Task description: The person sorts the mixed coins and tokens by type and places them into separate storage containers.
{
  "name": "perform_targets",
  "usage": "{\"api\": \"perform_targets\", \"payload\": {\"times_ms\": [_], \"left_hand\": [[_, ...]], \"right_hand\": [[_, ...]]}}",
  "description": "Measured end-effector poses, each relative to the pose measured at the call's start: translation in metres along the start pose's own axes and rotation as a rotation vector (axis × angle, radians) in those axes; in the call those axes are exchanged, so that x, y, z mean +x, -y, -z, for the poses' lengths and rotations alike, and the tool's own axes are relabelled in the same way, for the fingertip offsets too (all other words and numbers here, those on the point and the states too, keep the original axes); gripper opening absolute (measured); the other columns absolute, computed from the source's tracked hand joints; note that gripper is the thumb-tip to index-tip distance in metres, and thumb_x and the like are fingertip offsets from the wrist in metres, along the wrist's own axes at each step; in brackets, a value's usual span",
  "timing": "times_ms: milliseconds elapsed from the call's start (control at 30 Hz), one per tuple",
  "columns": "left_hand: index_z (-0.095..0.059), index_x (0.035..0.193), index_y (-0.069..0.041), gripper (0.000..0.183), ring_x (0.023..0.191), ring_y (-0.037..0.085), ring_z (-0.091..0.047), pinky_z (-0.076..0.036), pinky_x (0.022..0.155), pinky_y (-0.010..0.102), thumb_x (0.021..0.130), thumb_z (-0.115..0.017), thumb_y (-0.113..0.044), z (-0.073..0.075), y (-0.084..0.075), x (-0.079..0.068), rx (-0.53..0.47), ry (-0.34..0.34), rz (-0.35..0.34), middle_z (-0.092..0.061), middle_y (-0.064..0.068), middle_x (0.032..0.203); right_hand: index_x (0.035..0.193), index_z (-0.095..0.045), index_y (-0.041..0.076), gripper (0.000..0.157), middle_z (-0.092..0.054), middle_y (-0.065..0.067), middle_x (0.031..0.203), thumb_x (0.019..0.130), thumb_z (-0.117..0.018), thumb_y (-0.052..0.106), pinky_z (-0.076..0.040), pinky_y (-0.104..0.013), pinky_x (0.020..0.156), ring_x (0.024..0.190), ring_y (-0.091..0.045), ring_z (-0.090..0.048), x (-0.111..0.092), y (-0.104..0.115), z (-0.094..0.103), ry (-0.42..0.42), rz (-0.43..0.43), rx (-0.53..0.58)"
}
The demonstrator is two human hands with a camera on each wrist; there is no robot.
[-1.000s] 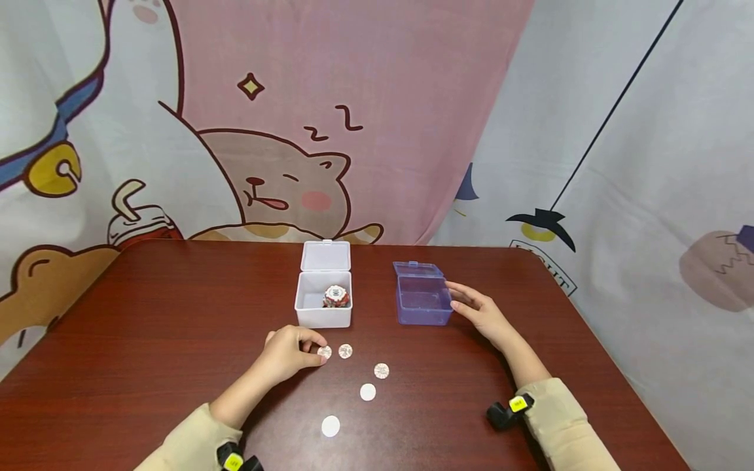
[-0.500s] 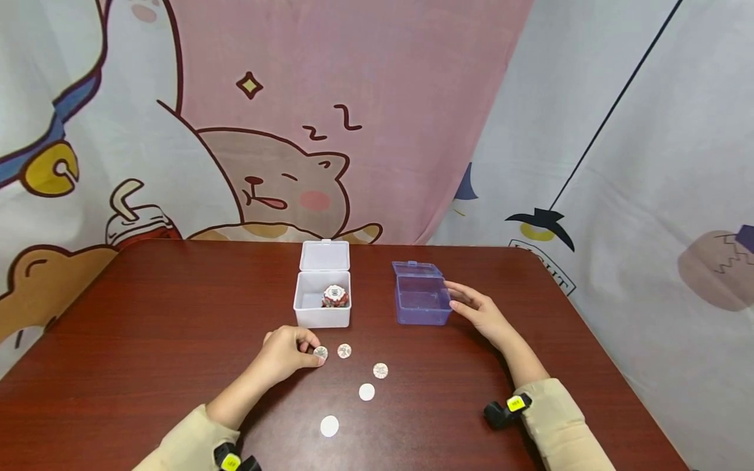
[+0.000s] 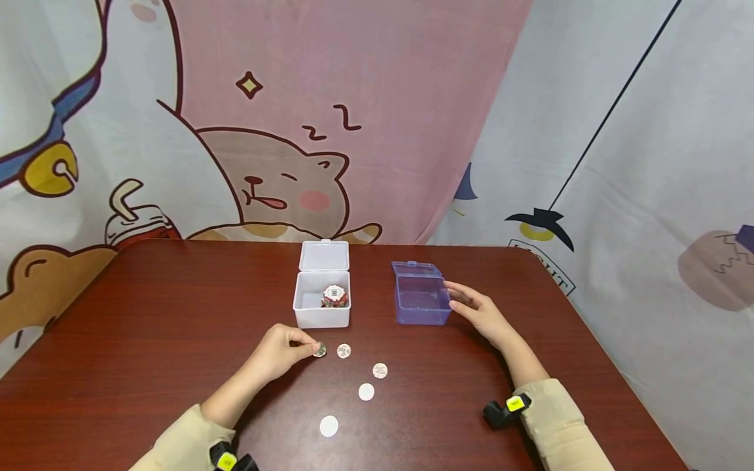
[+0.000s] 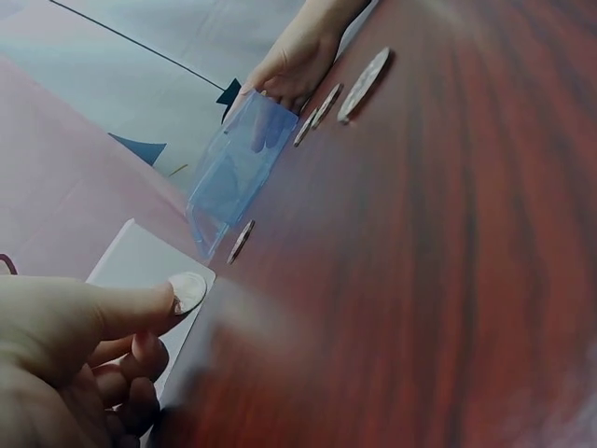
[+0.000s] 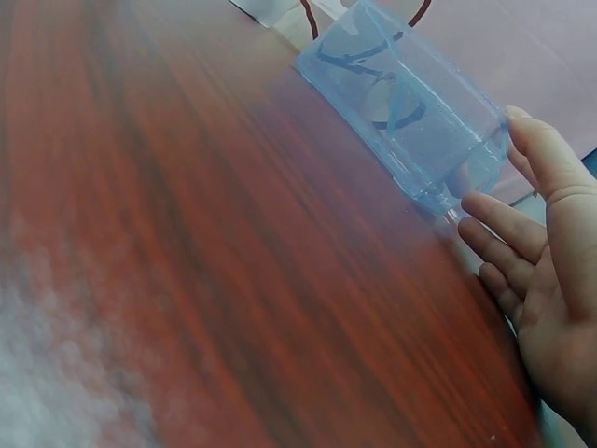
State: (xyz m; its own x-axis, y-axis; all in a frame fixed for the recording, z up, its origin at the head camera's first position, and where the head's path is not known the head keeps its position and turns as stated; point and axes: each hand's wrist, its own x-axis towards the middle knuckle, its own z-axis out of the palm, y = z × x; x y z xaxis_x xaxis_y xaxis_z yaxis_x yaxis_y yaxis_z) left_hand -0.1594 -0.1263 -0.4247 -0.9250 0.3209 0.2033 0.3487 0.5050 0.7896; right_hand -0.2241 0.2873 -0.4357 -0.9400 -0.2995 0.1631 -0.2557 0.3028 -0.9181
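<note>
In the head view my left hand (image 3: pixel 281 353) pinches a silvery coin (image 4: pixel 188 291) between thumb and fingers, just in front of the white box (image 3: pixel 321 318). A second coin (image 3: pixel 344 351) lies flat on the table a little to the right of it. My right hand (image 3: pixel 484 319) rests its relaxed fingers against the right side of the translucent blue box (image 3: pixel 423 316), whose lid is up. In the right wrist view the thumb and fingertips touch the end of this blue box (image 5: pixel 410 112). Nothing shows inside it.
Three more coins, among them a bright one (image 3: pixel 328 426), lie apart on the brown table (image 3: pixel 177 314). Inside the white box, lid raised, sits a stack of poker chips (image 3: pixel 335 296). Behind the table hangs a printed curtain (image 3: pixel 412 118).
My left hand has turned the coin from facing up to tilted, pinching it and drawing it slightly left. The right hand and both boxes have stayed put.
</note>
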Motion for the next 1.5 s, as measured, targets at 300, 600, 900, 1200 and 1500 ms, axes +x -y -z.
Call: {"api": "perform_targets", "payload": {"times_ms": [300, 600, 900, 1200, 1500], "left_hand": [[-0.071, 0.073, -0.004, 0.006, 0.052, 0.008, -0.051, -0.042, 0.051, 0.024, 0.077, -0.069, -0.008, -0.002, -0.012, -0.001, -0.107, -0.001, 0.034, -0.064, 0.003, 0.069], [-0.071, 0.073, -0.007, 0.006, 0.036, 0.021, -0.051, -0.042, 0.041, 0.027, 0.077, -0.067, -0.005, -0.013, -0.028, -0.002, -0.146, 0.018, 0.047, -0.060, 0.002, 0.065], [-0.070, 0.064, -0.012, 0.012, 0.045, 0.016, -0.053, -0.043, 0.047, 0.025, 0.075, -0.071, -0.008, -0.026, -0.047, -0.001, -0.167, -0.034, -0.028, -0.056, -0.005, 0.062], [-0.072, 0.065, -0.013, 0.008, 0.058, 0.007, -0.045, -0.038, 0.053, 0.022, 0.070, -0.074, -0.007, -0.038, -0.062, 0.011, -0.153, -0.122, -0.119, -0.056, -0.009, 0.060], [-0.072, 0.063, -0.009, 0.009, 0.052, 0.005, -0.044, -0.037, 0.047, 0.022, 0.069, -0.075, -0.004, -0.049, -0.076, 0.028, -0.254, -0.167, -0.187, -0.057, -0.007, 0.056]], "right_hand": [[0.133, -0.045, 0.017, 0.045, -0.049, -0.011, 0.128, 0.090, -0.056, 0.022, -0.040, -0.023, 0.086, 0.115, -0.022, -0.046, 0.002, 0.000, 0.000, 0.000, -0.006, 0.005], [0.133, -0.042, 0.006, 0.046, -0.048, -0.018, 0.127, 0.090, -0.055, 0.013, -0.041, -0.021, 0.084, 0.115, -0.031, -0.044, -0.003, 0.021, -0.002, 0.005, -0.008, 0.020], [0.133, -0.042, 0.006, 0.045, -0.048, -0.017, 0.127, 0.090, -0.054, 0.013, -0.039, -0.019, 0.085, 0.116, -0.029, -0.044, -0.005, 0.028, -0.003, 0.005, -0.007, -0.013], [0.133, -0.043, 0.007, 0.046, -0.049, -0.017, 0.126, 0.090, -0.055, 0.016, -0.040, -0.019, 0.084, 0.115, -0.030, -0.045, -0.005, 0.026, -0.005, 0.005, -0.009, -0.009], [0.133, -0.042, 0.005, 0.045, -0.048, -0.019, 0.127, 0.091, -0.054, 0.011, -0.040, -0.019, 0.084, 0.116, -0.032, -0.043, -0.005, 0.028, -0.005, 0.009, -0.001, -0.011]]}}
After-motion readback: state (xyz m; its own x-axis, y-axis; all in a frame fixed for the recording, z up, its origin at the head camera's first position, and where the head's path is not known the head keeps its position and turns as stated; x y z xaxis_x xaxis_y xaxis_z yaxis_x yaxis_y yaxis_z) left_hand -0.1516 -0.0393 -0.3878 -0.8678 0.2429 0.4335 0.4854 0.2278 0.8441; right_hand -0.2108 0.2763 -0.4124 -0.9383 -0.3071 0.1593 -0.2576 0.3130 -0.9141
